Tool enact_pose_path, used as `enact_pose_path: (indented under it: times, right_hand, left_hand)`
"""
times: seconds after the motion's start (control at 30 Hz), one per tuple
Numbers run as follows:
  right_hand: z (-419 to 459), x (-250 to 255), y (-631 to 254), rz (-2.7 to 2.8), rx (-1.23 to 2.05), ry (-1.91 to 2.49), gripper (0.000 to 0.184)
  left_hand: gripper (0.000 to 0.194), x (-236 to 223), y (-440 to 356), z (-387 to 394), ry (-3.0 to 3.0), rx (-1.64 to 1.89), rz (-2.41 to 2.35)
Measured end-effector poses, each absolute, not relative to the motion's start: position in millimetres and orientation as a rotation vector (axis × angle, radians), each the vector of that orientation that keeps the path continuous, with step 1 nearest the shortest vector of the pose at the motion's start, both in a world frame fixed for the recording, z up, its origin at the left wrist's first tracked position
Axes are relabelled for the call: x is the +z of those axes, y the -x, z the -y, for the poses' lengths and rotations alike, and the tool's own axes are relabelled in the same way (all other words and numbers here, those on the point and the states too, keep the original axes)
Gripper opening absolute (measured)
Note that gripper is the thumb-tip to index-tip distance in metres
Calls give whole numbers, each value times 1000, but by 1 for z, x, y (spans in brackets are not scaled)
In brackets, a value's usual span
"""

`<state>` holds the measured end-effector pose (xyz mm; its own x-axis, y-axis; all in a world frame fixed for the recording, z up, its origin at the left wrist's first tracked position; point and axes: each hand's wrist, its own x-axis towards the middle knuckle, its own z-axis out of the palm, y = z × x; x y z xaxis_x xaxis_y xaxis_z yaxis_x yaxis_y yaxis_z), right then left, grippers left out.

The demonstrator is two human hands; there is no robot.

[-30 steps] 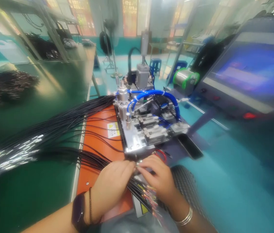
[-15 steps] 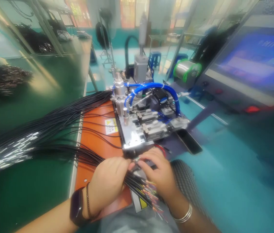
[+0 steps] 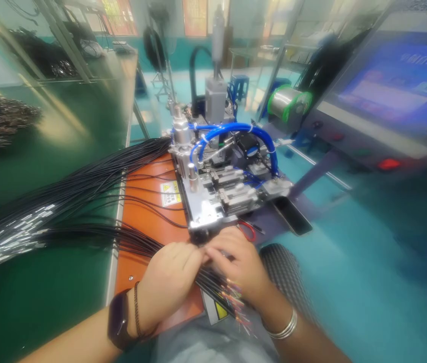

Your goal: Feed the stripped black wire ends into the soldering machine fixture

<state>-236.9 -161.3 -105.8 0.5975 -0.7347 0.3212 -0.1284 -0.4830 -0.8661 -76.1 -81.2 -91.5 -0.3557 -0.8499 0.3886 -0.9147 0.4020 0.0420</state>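
Black thin wires fan out across the bench and gather into a bundle [image 3: 213, 282] under my hands, with their stripped, coloured ends [image 3: 236, 307] sticking out toward me. My left hand [image 3: 168, 282] is closed around the bundle, a dark watch and a cord bracelet on its wrist. My right hand [image 3: 234, 264] sits on the wires just to its right, fingertips pinching near the left fingers, a silver bangle on its wrist. Both hands are at the front corner of a metal crimping machine [image 3: 217, 186] with blue air tubing.
The machine stands on an orange plate [image 3: 149, 242] with a yellow warning label. Nearby are a phone [image 3: 292, 216] and red-handled pliers [image 3: 247, 229]. A touchscreen [image 3: 387, 91] and wire spool [image 3: 289, 103] stand to the right, a green bench [image 3: 47, 151] to the left.
The whole scene has shifted slightly up and left as my head moved. My hands stay together on the bundle, and the right hand has drawn slightly closer to the left.
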Motion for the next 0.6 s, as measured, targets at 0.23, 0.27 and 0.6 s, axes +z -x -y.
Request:
enact_pose_path:
  times: [0.23, 0.27, 0.6]
  right_hand:
    - [161, -111, 242, -770, -839, 1728, 7]
    - [160, -111, 241, -767, -835, 1712, 8]
    - [174, -120, 251, -1001, -682, 1637, 12]
  left_hand:
    - [14, -95, 76, 81, -1571, 258, 2251]
    - [14, -95, 76, 81, -1573, 240, 2257]
    - [34, -100, 64, 92, -1510, 184, 2342]
